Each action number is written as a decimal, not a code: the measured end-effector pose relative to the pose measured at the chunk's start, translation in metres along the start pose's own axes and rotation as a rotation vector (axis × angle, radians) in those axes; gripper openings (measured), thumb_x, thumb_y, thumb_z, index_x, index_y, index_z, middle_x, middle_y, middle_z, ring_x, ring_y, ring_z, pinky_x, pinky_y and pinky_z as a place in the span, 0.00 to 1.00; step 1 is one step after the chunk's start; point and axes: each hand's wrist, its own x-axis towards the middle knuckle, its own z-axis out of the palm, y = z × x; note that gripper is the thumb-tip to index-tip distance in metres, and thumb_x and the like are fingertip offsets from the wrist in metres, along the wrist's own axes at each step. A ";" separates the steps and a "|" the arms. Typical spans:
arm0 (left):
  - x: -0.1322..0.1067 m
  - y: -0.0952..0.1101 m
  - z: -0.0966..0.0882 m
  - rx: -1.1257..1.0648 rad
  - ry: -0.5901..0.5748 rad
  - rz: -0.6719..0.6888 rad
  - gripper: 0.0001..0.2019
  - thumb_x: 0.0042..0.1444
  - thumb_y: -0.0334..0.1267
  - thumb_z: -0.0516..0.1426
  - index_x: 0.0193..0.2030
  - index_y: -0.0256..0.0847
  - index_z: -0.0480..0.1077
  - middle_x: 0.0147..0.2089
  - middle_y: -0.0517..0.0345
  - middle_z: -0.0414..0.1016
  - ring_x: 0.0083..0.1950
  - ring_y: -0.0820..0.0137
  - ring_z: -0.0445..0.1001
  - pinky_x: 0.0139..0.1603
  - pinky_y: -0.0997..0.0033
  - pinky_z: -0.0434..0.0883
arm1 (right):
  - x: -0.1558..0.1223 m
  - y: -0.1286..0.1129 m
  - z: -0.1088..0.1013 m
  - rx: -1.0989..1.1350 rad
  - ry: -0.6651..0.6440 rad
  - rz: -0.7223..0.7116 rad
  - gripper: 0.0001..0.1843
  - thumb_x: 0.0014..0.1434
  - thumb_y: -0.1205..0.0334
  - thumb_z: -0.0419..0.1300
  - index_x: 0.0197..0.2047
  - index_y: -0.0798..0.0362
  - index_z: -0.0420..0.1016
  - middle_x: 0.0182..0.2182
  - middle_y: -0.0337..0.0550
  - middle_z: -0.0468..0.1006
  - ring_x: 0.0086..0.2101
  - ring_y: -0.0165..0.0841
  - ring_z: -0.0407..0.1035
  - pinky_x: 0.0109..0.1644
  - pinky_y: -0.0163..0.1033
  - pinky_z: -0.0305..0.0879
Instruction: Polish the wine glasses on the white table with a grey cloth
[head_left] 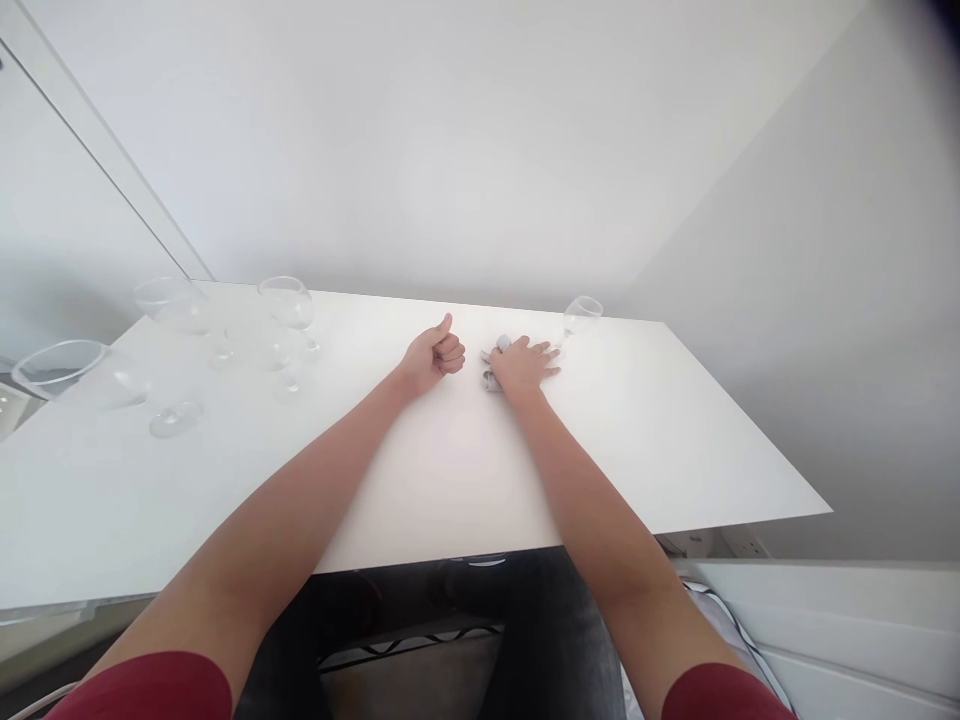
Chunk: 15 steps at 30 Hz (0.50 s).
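Observation:
My left hand [436,354] rests on the white table [390,470] as a closed fist with the thumb up, holding nothing that shows. My right hand [523,364] lies flat a little to its right, fingers spread, pressing on a small grey folded cloth [493,378] that sticks out at its left side. Just beyond the right fingertips a small clear wine glass [581,315] stands near the table's far edge.
Several clear stemmed glasses stand at the far left: one [289,305] by the wall, another [174,305] left of it, a large one [75,372] at the left edge. A white wall runs behind the table. A wall outlet [742,545] sits low right.

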 end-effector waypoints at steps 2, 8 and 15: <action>0.001 -0.002 -0.002 -0.006 0.029 0.026 0.40 0.59 0.73 0.59 0.18 0.45 0.44 0.22 0.67 0.37 0.20 0.77 0.44 0.24 0.65 0.46 | -0.006 -0.001 0.000 -0.013 -0.002 -0.011 0.37 0.68 0.49 0.58 0.72 0.64 0.62 0.79 0.77 0.41 0.77 0.72 0.33 0.73 0.78 0.39; 0.006 -0.005 -0.013 -0.107 0.401 0.240 0.38 0.64 0.69 0.58 0.21 0.44 0.43 0.20 0.65 0.42 0.21 0.76 0.44 0.22 0.64 0.50 | -0.040 -0.016 -0.004 -0.014 0.199 -0.426 0.27 0.65 0.69 0.52 0.66 0.57 0.69 0.63 0.65 0.70 0.58 0.56 0.69 0.57 0.57 0.69; 0.006 -0.008 -0.026 -0.177 0.507 0.340 0.35 0.69 0.68 0.51 0.24 0.43 0.45 0.20 0.65 0.46 0.21 0.77 0.49 0.21 0.70 0.57 | -0.096 -0.035 -0.006 0.060 0.044 -1.030 0.31 0.69 0.66 0.52 0.74 0.46 0.62 0.60 0.53 0.77 0.43 0.42 0.76 0.38 0.40 0.68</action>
